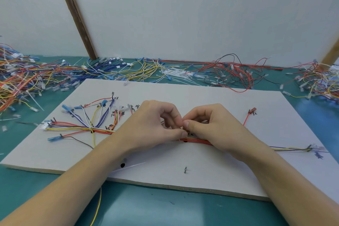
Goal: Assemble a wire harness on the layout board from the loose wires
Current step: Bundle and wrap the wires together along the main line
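A white layout board [211,101] lies on the green table, with pins and handwritten marks. A wire bundle [102,130] of red, yellow, blue and white wires runs across its middle and fans out to blue terminals at the left. My left hand [156,124] and my right hand [211,126] meet over the bundle's centre, fingertips pinching something small and pale at the bundle; what it is stays hidden. A thin white cable tie [132,166] pokes out under my left wrist. One red wire [246,118] branches up to a pin at the right.
Heaps of loose wires lie at the left [20,77], along the back edge [146,69] and at the right [319,82]. White cable ties [176,75] lie behind the board. A bare pin [185,169] stands near the board's front edge. A yellow wire [98,205] hangs off the front.
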{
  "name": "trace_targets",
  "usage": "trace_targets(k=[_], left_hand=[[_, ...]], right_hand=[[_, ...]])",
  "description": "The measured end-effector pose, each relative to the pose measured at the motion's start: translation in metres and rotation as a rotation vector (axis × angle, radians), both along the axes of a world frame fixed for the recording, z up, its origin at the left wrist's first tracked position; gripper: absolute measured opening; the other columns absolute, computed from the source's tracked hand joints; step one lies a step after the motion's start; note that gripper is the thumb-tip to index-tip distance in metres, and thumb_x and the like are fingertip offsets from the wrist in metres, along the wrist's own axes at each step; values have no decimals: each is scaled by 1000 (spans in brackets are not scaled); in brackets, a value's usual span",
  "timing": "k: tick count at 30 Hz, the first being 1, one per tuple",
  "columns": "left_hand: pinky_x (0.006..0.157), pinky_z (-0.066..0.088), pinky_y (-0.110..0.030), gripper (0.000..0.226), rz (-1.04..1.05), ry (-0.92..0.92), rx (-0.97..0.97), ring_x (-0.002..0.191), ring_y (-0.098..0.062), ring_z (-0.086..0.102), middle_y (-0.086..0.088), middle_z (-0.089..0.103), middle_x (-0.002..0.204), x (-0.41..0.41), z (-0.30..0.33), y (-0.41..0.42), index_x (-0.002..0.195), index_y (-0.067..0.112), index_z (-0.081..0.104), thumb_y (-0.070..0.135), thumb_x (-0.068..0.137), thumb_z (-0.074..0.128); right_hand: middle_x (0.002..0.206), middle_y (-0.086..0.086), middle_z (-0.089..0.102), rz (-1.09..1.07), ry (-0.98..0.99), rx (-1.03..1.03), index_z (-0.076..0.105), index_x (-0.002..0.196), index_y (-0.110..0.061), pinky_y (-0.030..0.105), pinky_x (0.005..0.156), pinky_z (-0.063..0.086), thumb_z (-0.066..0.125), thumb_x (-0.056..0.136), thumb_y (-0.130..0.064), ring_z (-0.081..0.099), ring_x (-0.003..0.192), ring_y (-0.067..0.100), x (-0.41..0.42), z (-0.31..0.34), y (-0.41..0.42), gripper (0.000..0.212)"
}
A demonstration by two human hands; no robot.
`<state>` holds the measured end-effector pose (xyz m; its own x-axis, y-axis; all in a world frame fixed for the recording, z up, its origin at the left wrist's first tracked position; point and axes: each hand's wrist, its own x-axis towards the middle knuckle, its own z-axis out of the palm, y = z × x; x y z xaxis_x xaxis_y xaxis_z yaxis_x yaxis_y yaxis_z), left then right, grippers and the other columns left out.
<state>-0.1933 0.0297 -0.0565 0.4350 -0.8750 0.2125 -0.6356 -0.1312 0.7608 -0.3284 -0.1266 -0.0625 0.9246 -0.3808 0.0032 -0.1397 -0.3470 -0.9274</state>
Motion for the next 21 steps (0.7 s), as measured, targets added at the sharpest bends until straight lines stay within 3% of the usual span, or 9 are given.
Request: trace_targets(k=[4,9,14,21], left_hand=[[62,53,-19,13,8,15,50,63,-8,70,7,75,67,3,1,0,74,22,78,17,76,89],[60,46,-10,8,-3,73,46,63,-3,70,7,77,69,4,0,1,81,22,81,21,80,89],[55,39,-5,8,-31,70,9,54,3,60,5,76,69,4,-1,2,84,23,81,27,81,87],[51,35,-3,8,-50,71,8,49,4,54,4,76,68,6,-2,2,84,23,82,17,83,86]], right_hand=[[69,-4,75,33,13,26,78,89,-15,14,58,45,69,96,-8,61,59,3,-2,1,-2,13],[85,8,80,59,36,46,78,97,-15,25,75,55,71,93,-4,71,77,12,-4,1,-4,13],[88,-1,81,33,80,66,73,107,-15,16,69,51,70,95,-6,71,77,7,-3,2,-7,15],[90,-1,81,26,100,55,72,103,-15,27,74,52,73,94,-10,72,80,10,-5,3,-7,10]])
